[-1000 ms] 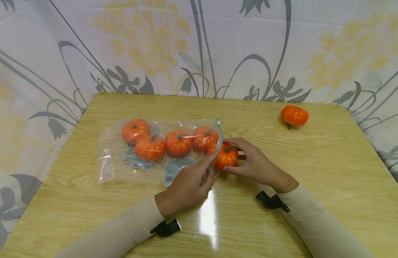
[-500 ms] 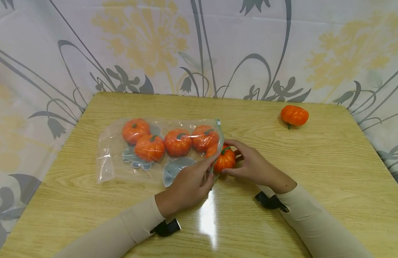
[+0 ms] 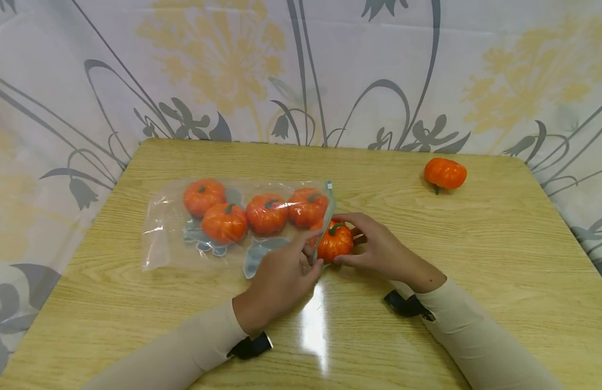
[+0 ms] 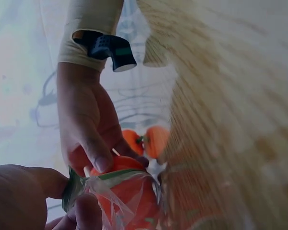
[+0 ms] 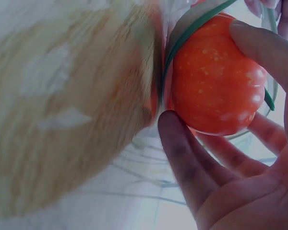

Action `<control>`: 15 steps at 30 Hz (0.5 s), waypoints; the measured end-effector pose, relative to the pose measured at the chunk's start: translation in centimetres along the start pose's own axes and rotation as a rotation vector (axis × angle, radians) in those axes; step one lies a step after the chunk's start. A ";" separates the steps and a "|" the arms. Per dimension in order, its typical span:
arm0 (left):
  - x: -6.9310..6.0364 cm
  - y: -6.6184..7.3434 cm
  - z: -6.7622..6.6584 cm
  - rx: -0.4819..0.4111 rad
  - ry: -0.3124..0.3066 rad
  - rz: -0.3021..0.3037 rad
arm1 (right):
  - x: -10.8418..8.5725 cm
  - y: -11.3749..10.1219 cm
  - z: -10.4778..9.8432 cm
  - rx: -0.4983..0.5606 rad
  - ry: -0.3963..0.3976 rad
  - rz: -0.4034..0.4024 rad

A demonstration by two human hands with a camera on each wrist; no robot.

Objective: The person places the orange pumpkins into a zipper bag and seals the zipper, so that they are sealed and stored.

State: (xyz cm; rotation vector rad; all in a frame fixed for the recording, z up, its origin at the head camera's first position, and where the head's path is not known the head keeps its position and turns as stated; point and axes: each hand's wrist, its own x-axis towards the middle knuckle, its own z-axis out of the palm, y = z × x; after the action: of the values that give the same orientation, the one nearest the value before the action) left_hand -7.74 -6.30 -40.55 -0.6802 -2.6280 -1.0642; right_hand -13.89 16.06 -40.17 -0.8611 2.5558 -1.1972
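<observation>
A clear zip bag (image 3: 156, 238) lies flat on the table, its green-edged mouth facing right. Several small orange pumpkins (image 3: 266, 214) with green stems are inside it. At the mouth, my left hand (image 3: 281, 279) pinches the near edge of the bag between thumb and fingers. My right hand (image 3: 383, 246) grips another pumpkin (image 3: 336, 242) by its sides, fingers beyond it and thumb on the near side. That pumpkin sits partly within the opening; in the right wrist view the green zip strip (image 5: 192, 29) runs across its side.
One more pumpkin (image 3: 445, 174) lies on its side at the table's back right, stem toward me. The wooden table (image 3: 476, 244) ends at a patterned cloth (image 3: 340, 70) behind. Grey printed shapes (image 3: 261, 254) show on the bag.
My right hand has moved slightly left, pushing its pumpkin farther into the bag's mouth. My left hand keeps its pinch on the edge, and the bag has shifted a little left.
</observation>
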 end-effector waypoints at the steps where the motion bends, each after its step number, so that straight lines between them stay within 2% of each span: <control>1: 0.0 0.0 0.0 0.011 0.015 -0.006 | 0.0 0.0 0.0 -0.002 -0.001 0.000; 6: 0.1 -0.2 -0.1 0.011 0.036 -0.015 | 0.1 -0.1 0.0 0.004 0.008 0.030; 11: 0.0 -0.1 0.0 -0.027 0.025 -0.022 | 0.2 -0.1 0.3 0.022 0.027 0.069; 15: 0.1 -0.2 0.2 -0.035 0.020 -0.002 | 0.1 0.1 0.5 0.045 0.040 0.074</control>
State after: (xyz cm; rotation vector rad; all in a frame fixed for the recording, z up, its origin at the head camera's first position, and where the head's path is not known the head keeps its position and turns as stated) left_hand -7.93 -6.25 -40.79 -0.6714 -2.5989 -1.1145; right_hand -13.86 15.72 -40.52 -0.7341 2.5568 -1.2570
